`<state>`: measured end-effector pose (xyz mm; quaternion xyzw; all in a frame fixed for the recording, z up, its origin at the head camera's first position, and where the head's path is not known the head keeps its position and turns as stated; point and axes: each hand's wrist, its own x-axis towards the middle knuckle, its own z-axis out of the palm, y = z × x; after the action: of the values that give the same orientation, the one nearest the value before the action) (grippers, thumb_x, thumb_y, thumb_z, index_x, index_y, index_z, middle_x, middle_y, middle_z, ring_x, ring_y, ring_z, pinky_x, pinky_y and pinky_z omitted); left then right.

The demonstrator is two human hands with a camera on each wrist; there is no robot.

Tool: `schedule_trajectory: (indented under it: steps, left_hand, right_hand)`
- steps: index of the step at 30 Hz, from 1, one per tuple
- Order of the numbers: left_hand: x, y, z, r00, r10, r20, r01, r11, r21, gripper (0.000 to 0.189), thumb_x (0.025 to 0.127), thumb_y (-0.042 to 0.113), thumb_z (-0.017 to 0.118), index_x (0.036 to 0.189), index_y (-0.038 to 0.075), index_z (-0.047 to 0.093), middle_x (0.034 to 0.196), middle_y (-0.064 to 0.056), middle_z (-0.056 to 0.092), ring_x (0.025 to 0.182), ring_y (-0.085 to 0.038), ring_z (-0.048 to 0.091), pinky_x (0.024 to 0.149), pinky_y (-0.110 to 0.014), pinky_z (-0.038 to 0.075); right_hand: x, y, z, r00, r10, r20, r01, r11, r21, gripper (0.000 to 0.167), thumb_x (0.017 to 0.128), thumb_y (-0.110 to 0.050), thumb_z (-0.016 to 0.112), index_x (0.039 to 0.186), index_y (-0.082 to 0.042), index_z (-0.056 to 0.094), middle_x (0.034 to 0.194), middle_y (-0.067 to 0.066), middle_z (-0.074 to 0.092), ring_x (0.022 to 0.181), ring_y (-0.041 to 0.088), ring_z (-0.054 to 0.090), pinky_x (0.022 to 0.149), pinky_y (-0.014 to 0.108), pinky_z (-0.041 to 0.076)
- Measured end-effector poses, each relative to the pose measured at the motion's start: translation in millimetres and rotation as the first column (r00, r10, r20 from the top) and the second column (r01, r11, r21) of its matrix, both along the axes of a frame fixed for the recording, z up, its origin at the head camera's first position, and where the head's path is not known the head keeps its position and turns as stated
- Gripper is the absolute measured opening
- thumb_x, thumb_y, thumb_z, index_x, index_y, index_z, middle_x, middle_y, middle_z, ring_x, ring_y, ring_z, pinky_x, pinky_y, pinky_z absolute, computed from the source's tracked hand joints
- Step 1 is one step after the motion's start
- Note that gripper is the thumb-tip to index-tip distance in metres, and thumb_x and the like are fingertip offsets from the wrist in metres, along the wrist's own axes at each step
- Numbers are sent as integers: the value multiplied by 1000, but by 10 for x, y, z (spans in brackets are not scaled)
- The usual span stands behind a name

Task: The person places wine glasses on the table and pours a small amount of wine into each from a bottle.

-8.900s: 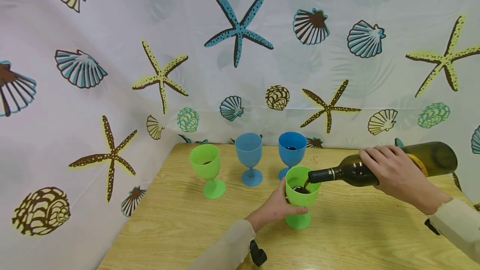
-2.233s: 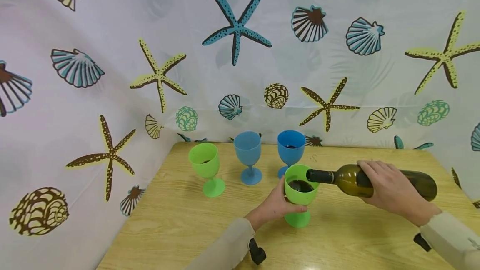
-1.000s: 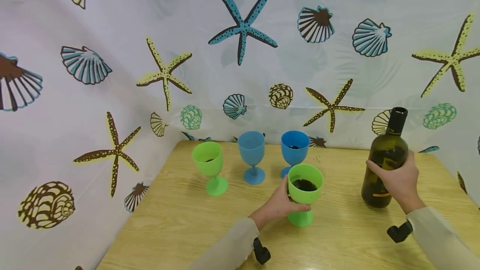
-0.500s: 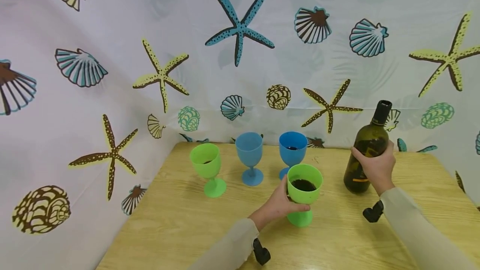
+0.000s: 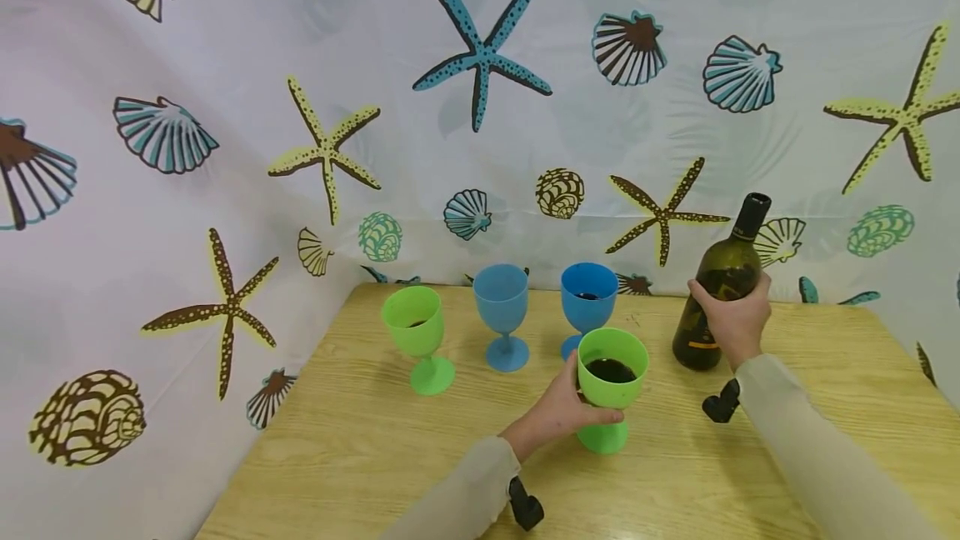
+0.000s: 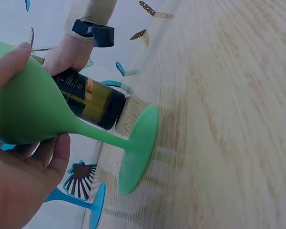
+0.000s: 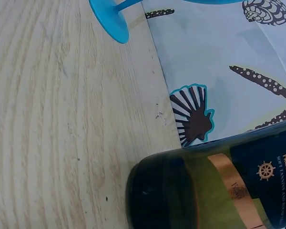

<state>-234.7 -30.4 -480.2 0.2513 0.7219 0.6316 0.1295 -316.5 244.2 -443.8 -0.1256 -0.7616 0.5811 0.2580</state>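
Note:
My left hand [image 5: 558, 411] holds the bowl of a green goblet [image 5: 613, 394] at the front, thumb on the near side and fingers behind. Dark liquid stands in that goblet, and its foot meets the table in the left wrist view. To its right, my right hand [image 5: 738, 319] grips a dark green wine bottle [image 5: 699, 336] around the body. The bottle tilts slightly, neck up; whether its base [image 7: 155, 191] touches the table is unclear. Behind the held goblet stands a dark blue goblet [image 5: 588, 311], partly hidden, with some dark liquid inside.
A light blue goblet [image 5: 501, 311] and another green goblet [image 5: 415, 340] stand further left on the wooden table [image 5: 360, 448]. Some dark liquid shows in that green one. A curtain [image 5: 480, 165] printed with starfish and shells hangs behind and to the left.
The right hand has turned the wine bottle from pouring to nearly upright, away from the goblet, then moved it left and toward the back. The liquid in the held goblet stands higher than before.

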Motion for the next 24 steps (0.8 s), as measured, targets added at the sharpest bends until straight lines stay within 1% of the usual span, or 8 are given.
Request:
schedule_trajectory:
  steps: [3, 8, 10, 17, 22, 24]
  left_hand:
    - [-4, -2, -1, 1000, -8, 1, 8, 1000, 2, 82, 79, 11, 78, 141, 23, 25, 131, -2, 44, 117, -15, 48, 96, -35, 43]
    - [-8, -6, -5, 1000, -17, 5, 17, 1000, 9, 82, 79, 11, 78, 141, 24, 24, 131, -1, 44, 117, -14, 48, 96, -35, 42]
    - [-9, -4, -4, 1000, -19, 2, 19, 1000, 12, 83, 80, 11, 77, 141, 23, 24, 132, -2, 44, 118, -15, 48, 97, -36, 42]
    - [-15, 20, 4, 1000, -21, -7, 21, 1000, 22, 82, 80, 9, 77, 142, 22, 24, 131, -1, 44, 119, -16, 47, 97, -35, 43]
    - [-3, 18, 2, 1000, -6, 3, 6, 1000, 10, 82, 80, 10, 77, 142, 21, 24, 131, -2, 44, 118, -16, 48, 96, -34, 43]
    - [-3, 15, -4, 1000, -9, 5, 9, 1000, 9, 82, 80, 10, 77, 142, 21, 24, 132, -3, 44, 118, -16, 48, 96, -34, 43]
  right_hand:
    - [-27, -21, -28, 1000, -7, -4, 7, 1000, -5, 100, 73, -44, 79, 147, -14, 19, 142, 15, 36, 129, 30, 37, 104, 50, 33]
    - [-92, -40, -56, 999, -8, -50, 9, 1000, 15, 96, 72, -42, 80, 145, -12, 24, 138, 16, 41, 125, 30, 42, 102, 49, 36]
    - [-114, -42, -61, 999, -4, -54, 5, 1000, 19, 95, 72, -41, 81, 144, -12, 25, 137, 16, 42, 124, 31, 43, 101, 50, 36]
    - [-163, -34, -58, 999, -2, -47, 3, 999, 32, 99, 73, -42, 80, 147, -15, 21, 141, 15, 37, 128, 30, 38, 103, 51, 33]
    - [-170, -35, -76, 1000, 19, -14, -19, 999, 28, 108, 69, -49, 80, 149, -16, 15, 143, 15, 35, 129, 30, 37, 104, 51, 33]
    - [-163, -34, -81, 1000, 29, -3, -29, 999, 27, 111, 68, -52, 80, 149, -17, 13, 144, 15, 33, 130, 30, 36, 104, 51, 32]
